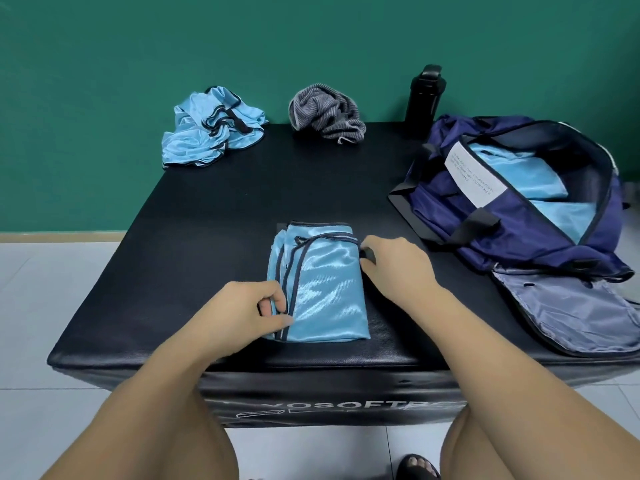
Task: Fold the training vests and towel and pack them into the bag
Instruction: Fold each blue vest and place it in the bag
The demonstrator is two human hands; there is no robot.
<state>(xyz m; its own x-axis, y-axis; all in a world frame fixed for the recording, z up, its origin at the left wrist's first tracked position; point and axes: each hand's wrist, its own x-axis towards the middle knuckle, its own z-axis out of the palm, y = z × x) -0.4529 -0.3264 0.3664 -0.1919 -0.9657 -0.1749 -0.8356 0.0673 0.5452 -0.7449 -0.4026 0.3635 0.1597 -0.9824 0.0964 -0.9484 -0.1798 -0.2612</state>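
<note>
Folded vest lies flat, left fingers pinching its left edge, right fingers gripping its right edge.

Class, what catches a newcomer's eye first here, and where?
A blue folded vest lies mid-front on the black mat, held at its edges by the left hand and right hand. Right of it, the open navy bag holds blue cloth; a crumpled vest and towel sit behind.
</note>
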